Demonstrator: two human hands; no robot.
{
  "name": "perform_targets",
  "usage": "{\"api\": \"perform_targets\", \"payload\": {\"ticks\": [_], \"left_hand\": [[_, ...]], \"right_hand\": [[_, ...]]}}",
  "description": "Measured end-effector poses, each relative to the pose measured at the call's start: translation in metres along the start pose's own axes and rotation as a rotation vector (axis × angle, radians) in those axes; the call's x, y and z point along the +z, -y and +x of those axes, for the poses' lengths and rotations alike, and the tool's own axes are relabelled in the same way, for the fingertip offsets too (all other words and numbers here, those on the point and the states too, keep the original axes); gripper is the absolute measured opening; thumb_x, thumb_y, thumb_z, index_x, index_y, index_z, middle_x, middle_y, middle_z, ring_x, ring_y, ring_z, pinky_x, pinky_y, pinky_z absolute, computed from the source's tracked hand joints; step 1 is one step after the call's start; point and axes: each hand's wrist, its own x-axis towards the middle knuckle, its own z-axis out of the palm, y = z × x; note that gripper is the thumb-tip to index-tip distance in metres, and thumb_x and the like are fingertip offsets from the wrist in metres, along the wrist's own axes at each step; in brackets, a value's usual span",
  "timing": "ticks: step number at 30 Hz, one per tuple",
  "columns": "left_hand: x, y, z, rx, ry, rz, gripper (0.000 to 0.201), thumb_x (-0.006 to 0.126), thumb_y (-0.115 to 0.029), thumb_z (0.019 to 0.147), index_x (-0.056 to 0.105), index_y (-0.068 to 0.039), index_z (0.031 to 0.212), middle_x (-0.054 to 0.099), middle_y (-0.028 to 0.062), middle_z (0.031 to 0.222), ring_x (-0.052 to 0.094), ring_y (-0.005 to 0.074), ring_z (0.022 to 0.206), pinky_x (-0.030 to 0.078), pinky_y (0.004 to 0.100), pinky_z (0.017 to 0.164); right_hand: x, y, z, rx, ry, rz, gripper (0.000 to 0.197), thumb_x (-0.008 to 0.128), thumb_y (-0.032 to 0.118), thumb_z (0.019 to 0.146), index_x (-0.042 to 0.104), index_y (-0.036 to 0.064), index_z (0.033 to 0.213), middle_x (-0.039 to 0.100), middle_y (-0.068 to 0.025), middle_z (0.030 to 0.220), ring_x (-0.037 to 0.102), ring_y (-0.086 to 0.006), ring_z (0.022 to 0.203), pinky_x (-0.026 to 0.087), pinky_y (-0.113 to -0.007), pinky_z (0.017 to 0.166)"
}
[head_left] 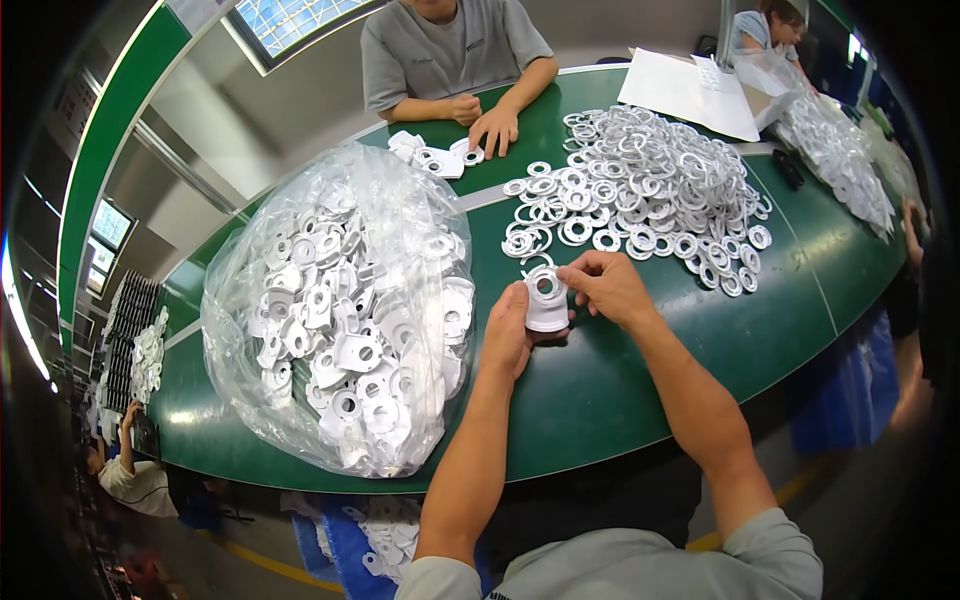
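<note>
Between my hands is a white plastic bracket [546, 315] with a round hole at its far end. My left hand [508, 335] is closed around its left side and underside. The fingers of my right hand [602, 288] are pinched at the bracket's upper right edge, by the round end; whether a separate ring is between them is too small to tell. Just beyond the bracket lies the large pile of white plastic rings [655, 185]. To the left, a clear plastic bag [232, 330] holds many similar white brackets [365, 352].
The green table [600, 385] curves around me. Across it a co-worker's hands [490, 125] touch a few white parts [440, 160]. White sheets [690, 95] and another bag of parts [835, 140] lie at the far right. A blue-lined container [345, 545] with white parts stands below the table's edge.
</note>
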Motion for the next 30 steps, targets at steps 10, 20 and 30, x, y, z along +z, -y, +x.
{"api": "perform_targets", "payload": {"ticks": [10,20,30], "left_hand": [[0.005,-0.001,-0.002,-0.002,-0.024,0.103,0.031,0.039,-0.019,0.102,0.044,0.001,0.124,0.063,0.0152,0.104,0.070,0.0250,0.081,0.060,0.0318,0.061],[-0.001,0.009,0.003,0.118,-0.048,0.161,0.026,0.043,-0.015,0.100,0.050,0.003,0.118,0.061,0.0096,0.106,0.061,0.0134,0.090,0.053,0.0270,0.077],[0.012,0.012,-0.014,0.291,-0.135,0.602,0.025,0.044,-0.014,0.101,0.052,0.002,0.118,0.060,0.0067,0.107,0.057,0.0113,0.095,0.046,0.0248,0.085]], "right_hand": [[0.006,-0.007,0.000,-0.164,-0.107,-0.225,0.027,0.073,0.024,0.084,0.062,-0.0006,0.081,0.057,-0.0014,0.061,0.048,-0.0058,0.046,0.037,-0.022,0.040],[0.006,-0.027,0.008,-0.197,0.143,-0.364,0.045,0.078,0.031,0.075,0.060,-0.0010,0.101,0.059,-0.0141,0.093,0.059,-0.0238,0.080,0.048,-0.035,0.069],[0.009,-0.013,-0.002,-0.168,0.130,-0.531,0.038,0.077,0.027,0.075,0.059,0.0002,0.094,0.060,-0.0167,0.091,0.058,-0.0319,0.085,0.046,-0.040,0.075]]}}
